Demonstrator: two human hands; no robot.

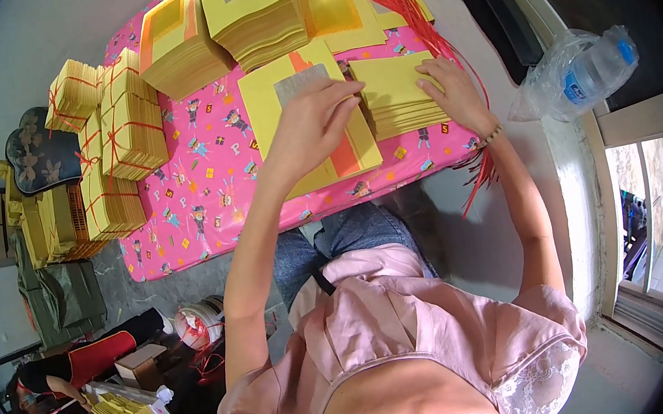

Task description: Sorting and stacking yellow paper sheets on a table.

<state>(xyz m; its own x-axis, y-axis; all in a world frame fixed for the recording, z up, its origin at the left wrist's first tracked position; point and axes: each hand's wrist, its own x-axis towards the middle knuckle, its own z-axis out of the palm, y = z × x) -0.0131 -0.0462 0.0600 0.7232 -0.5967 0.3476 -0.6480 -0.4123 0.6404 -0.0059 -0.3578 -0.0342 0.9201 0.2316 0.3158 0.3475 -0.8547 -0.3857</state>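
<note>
On the pink table lies a yellow paper sheet (276, 142) with a silver patch and an orange band, more sheets beneath it. My left hand (314, 120) is over it, fingers curled together; whatever they may hold is hidden. To its right sits a stack of folded yellow papers (396, 95). My right hand (455, 95), a beaded bracelet at its wrist, rests at the stack's right edge with fingers apart, the fingertips on the top paper.
Tall yellow paper stacks (187, 60) stand at the back. Tied bundles (130, 139) are piled at the left edge. Red strings (421, 20) hang down the right side. A plastic bottle (589, 79) lies by the window. Another person (89, 358) bends over yellow papers at lower left.
</note>
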